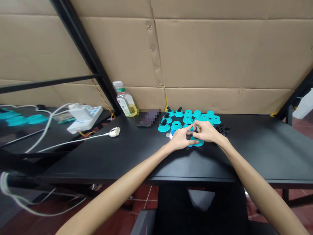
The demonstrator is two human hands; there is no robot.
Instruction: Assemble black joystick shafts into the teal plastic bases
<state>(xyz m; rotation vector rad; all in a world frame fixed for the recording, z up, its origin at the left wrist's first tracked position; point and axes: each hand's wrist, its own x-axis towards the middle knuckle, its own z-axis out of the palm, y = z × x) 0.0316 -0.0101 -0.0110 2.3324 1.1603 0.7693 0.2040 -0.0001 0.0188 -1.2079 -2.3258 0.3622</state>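
Both hands work close together at the middle of the black desk. My left hand [179,139] curls its thumb and fingers around a turquoise flanged round piece [198,143], which lies low at the desk top. From the right, my right hand [207,131] meets it over the same piece, fingertips pinched together; whatever is between them is hidden. Behind the hands stand several more turquoise ring-shaped pieces [187,112]. To their left, a few turquoise pieces [164,127] carry black knobs. Small black fittings [223,129] lie in a pile beside my right hand.
At the back left stand a bottle of yellow liquid [126,101] and a dark blurred-out object [148,118]. A white cable plug [114,132] lies on the desk's left part. Further left is a white power strip [85,120]. A cardboard wall [207,55] closes the back.
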